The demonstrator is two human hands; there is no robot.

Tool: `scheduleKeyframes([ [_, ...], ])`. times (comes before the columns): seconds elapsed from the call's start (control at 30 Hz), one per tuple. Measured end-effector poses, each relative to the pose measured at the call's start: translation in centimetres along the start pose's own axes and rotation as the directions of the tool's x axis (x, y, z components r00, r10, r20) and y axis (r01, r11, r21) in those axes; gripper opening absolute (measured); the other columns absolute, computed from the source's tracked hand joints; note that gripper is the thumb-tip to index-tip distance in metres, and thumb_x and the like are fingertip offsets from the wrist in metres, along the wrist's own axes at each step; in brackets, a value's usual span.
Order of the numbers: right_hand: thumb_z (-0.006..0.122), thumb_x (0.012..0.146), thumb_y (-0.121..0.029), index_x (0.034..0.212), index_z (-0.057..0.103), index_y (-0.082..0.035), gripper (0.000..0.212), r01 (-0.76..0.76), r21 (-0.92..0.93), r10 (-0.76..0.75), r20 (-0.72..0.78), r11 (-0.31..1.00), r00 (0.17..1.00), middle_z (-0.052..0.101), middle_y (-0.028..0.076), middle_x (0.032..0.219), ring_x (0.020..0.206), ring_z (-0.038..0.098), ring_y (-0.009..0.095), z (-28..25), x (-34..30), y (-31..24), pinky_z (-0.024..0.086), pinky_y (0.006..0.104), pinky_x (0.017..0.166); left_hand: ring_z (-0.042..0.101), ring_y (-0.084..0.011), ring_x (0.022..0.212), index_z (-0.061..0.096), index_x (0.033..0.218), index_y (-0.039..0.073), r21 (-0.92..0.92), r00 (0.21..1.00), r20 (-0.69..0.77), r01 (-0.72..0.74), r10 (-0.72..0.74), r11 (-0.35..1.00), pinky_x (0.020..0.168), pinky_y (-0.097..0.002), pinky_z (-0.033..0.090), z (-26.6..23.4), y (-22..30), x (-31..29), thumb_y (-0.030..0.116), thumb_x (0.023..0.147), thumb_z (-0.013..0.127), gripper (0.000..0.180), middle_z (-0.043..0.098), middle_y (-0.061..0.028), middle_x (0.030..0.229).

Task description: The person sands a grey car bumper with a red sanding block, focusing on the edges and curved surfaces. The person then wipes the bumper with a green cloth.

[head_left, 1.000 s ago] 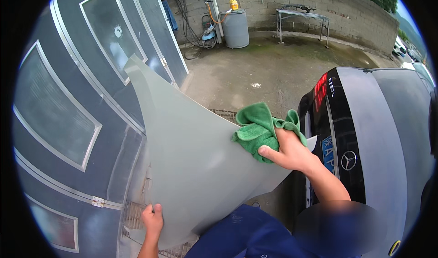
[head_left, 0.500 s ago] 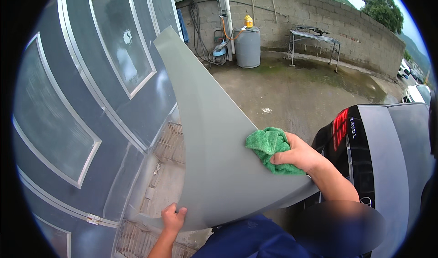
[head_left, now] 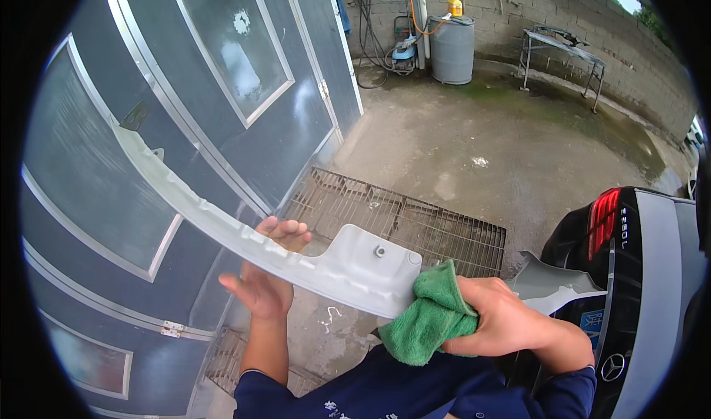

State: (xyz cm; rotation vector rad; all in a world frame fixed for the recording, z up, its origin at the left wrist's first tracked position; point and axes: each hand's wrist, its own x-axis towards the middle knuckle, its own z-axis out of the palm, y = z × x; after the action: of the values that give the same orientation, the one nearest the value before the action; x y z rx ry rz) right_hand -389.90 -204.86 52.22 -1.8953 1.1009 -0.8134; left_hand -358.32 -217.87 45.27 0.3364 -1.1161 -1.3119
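A grey car fender (head_left: pixel 222 226) is seen nearly edge-on, its long flanged rim running from upper left down to the middle. A bracket tab with a round fitting (head_left: pixel 380 251) sits near its lower end. My left hand (head_left: pixel 266 286) is open behind the rim, fingers and thumb apart; the rim crosses in front of the palm, and whether they touch I cannot tell. In my right hand (head_left: pixel 503 315) a bunched green cloth (head_left: pixel 426 323) is gripped against the end of the tab. Another grey part of the fender (head_left: pixel 552 282) shows beyond that hand.
A black car (head_left: pixel 570 234) with a red tail light stands close on the right. Grey metal doors (head_left: pixel 222 56) rise on the left. A floor grate (head_left: pixel 415 211) lies ahead; farther back are a grey barrel (head_left: pixel 452 52), a pressure washer (head_left: pixel 404 52) and a metal stand (head_left: pixel 563 48).
The fender has turned from its broad outer face to its flanged edge. My left hand has left the lower corner and opened. My right hand, still holding the cloth, has moved lower.
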Motion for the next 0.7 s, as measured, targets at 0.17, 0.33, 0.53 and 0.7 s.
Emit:
scheduleKeyframes([
  [0.17,0.081,0.073,-0.018,0.127,0.061,-0.005,0.059,0.056,-0.087,-0.06,-0.039,0.995,0.997,0.069,0.016,0.094,0.089,0.068,0.04,0.6,-0.2,0.6,0.055,0.0446,0.076,0.033,-0.0131,0.062,0.047,0.084,0.011,-0.33,0.967,-0.245,-0.013,-0.072,0.944,0.06,-0.0306,0.036,0.3,-0.6,-0.2,0.077,0.097,0.046,0.067,0.04,0.0003,0.069],
  [0.33,0.081,0.076,-0.02,0.126,0.06,-0.001,0.057,0.078,-0.203,-0.127,-0.244,0.976,0.961,0.066,0.019,0.103,0.087,0.067,0.04,-0.2,-3.5,5.6,0.055,0.0438,0.079,0.035,-0.0121,0.061,0.047,0.085,0.014,-0.281,0.902,-0.399,0.048,-0.162,0.958,0.054,-0.0289,0.033,2.9,-5.1,-1.1,0.076,0.097,0.046,0.063,0.041,0.0008,0.069],
  [0.53,0.065,0.096,-0.035,0.137,0.049,0.004,0.058,0.168,0.152,-0.05,-0.578,0.974,0.815,0.061,0.018,0.116,0.107,0.061,0.031,-0.7,-4.6,2.3,0.052,0.0441,0.09,0.061,-0.0201,0.096,0.054,0.13,0.01,-0.076,0.884,-0.442,0.133,-0.153,0.988,0.084,-0.0362,0.051,2.2,-8.1,-4.5,0.068,0.1,0.049,0.065,0.062,-0.0057,0.11],
  [0.7,0.065,0.091,-0.019,0.13,0.055,0.001,0.045,0.079,-0.172,-0.145,-0.419,0.982,0.896,0.055,0.019,0.103,0.093,0.059,0.039,4.7,-0.2,3.1,0.051,0.047,0.082,0.066,-0.023,0.114,0.055,0.141,0.01,0.026,0.95,-0.265,0.181,-0.168,0.983,0.097,-0.038,0.055,4.4,-8.4,-5.2,0.067,0.102,0.046,0.069,0.065,-0.0079,0.126],
])
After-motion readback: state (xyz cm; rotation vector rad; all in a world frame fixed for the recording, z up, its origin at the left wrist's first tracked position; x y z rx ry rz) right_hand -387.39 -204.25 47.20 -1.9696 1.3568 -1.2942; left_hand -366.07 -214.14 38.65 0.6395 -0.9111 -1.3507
